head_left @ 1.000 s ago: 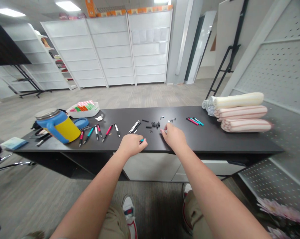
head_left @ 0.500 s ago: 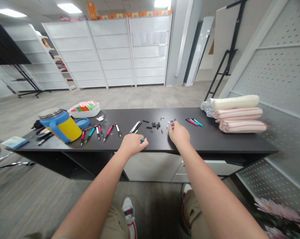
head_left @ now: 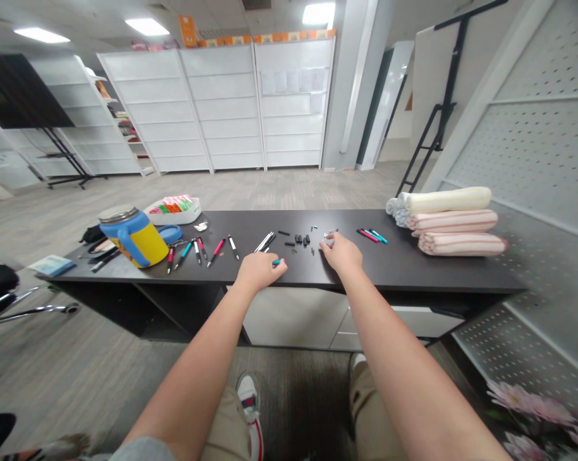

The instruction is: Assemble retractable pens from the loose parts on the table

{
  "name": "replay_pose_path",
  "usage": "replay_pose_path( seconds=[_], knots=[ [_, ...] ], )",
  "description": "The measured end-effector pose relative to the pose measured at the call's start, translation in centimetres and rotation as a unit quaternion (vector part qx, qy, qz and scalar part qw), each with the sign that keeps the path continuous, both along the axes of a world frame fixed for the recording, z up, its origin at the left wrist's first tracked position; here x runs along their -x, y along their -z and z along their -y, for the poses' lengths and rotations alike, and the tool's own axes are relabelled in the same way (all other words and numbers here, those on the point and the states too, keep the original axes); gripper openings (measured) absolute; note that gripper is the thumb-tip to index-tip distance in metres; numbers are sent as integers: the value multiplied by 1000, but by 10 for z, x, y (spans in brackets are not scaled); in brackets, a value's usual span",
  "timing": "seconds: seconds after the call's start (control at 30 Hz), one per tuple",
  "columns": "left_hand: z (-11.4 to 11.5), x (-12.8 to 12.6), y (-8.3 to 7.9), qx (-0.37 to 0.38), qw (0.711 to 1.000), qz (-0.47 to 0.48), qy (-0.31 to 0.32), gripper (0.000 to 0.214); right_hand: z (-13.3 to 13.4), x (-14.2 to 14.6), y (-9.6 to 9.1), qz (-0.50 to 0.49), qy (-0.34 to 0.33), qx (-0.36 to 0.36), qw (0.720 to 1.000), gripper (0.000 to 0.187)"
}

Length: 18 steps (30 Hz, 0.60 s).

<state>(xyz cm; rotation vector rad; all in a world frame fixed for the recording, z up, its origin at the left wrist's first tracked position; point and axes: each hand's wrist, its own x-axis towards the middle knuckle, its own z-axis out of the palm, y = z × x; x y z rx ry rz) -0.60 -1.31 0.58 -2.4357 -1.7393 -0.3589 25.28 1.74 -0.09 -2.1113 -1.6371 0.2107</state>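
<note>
My left hand (head_left: 260, 271) is closed around a teal pen barrel (head_left: 276, 262), whose end pokes out by the thumb above the desk's front edge. Farther right, the fingertips of my right hand (head_left: 344, 254) are pinched together low over the desk, beside a cluster of small silver pen parts (head_left: 332, 231); what they hold is too small to make out. Between the hands lie short black pen grips (head_left: 300, 240) and tiny dark pieces. Thin white and black pen pieces (head_left: 264, 242) lie behind my left hand. Pink and teal barrels (head_left: 367, 235) sit right of my right hand.
Several whole pens (head_left: 216, 252) lie on the dark desk (head_left: 442, 272) at left, near a yellow and blue mug (head_left: 142, 242) and a white tray (head_left: 187, 216) of colourful packets. Rolled towels (head_left: 454, 221) are stacked at the right end, beside a perforated panel (head_left: 548, 160).
The head view has shifted slightly, moving the scene a little. My left hand keeps the teal barrel, and my right hand has drawn slightly back from the silver parts.
</note>
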Motion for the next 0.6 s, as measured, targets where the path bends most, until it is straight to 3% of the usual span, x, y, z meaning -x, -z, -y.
replay_pose_path(
  seconds=[0.33, 0.6],
  knots=[
    [6, -4, -2, 3, 1000, 9, -25, 46, -20, -5, 7, -32, -38, -35, 998, 18],
    [7, -4, -1, 3, 1000, 16, -18, 44, -37, -22, 10, -129, -1, -125, 984, 35]
  ],
)
